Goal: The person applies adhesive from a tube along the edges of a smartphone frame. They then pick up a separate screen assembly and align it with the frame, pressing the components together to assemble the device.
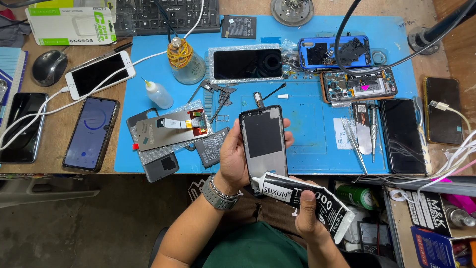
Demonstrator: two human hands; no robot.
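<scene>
While the left hand (pixel 233 159) grips the phone frame (pixel 264 141) by its long edges, the frame hangs over the mat's (pixel 307 149) near edge. The right hand (pixel 307 218) is closed around a black glue tube (pixel 302 198), its nozzle touching the frame's near end. A battery (pixel 210 147) lies just left; bare mat stays open right, before the tweezers (pixel 353 139).

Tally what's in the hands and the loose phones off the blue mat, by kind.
Phone frame in left hand: 1
Glue tube in right hand: 1
Phones left of mat: 3
Phones right of mat: 1
Total: 6
</scene>
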